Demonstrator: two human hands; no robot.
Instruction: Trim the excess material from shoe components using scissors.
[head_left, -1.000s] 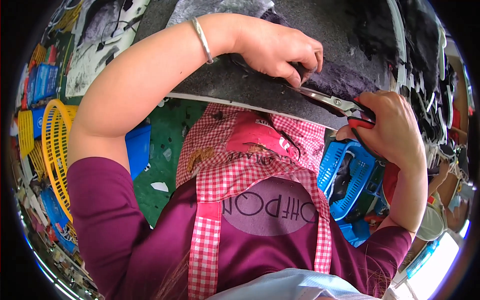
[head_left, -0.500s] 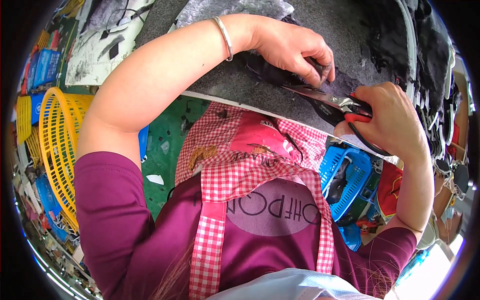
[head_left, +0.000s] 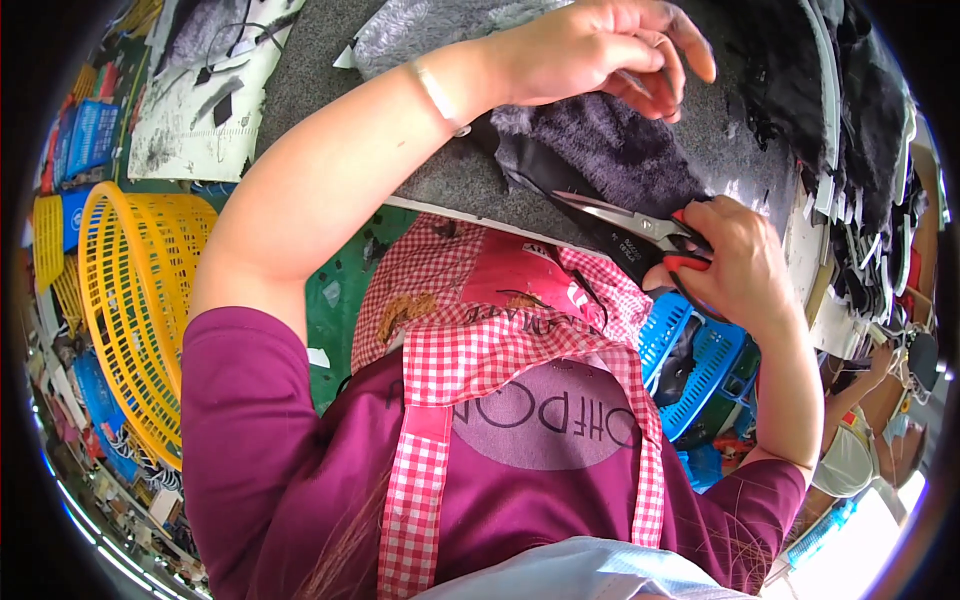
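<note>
My right hand [head_left: 735,255] grips scissors [head_left: 655,232] with red and black handles near the table's front edge. Their blades are parted slightly and point left, beside a dark purplish-grey piece of plush fur [head_left: 625,150] with a smooth black underside showing at its left. My left hand [head_left: 610,55] is raised above and beyond that piece, its fingers loosely bent and apart, with nothing seen in them. Further left on the table lies a lighter grey fur piece [head_left: 425,35], partly behind my left forearm.
The dark speckled tabletop [head_left: 330,100] has a pale front edge. Black fur pieces [head_left: 865,150] hang or pile at the right. A stained white board [head_left: 200,110] lies far left, above a yellow mesh basket [head_left: 110,280]. Blue baskets [head_left: 705,370] stand below the table at right.
My left hand has let go near the blades and lifted up and away, uncovering the fur piece. The scissors and my right hand have shifted slightly left and nearer me.
</note>
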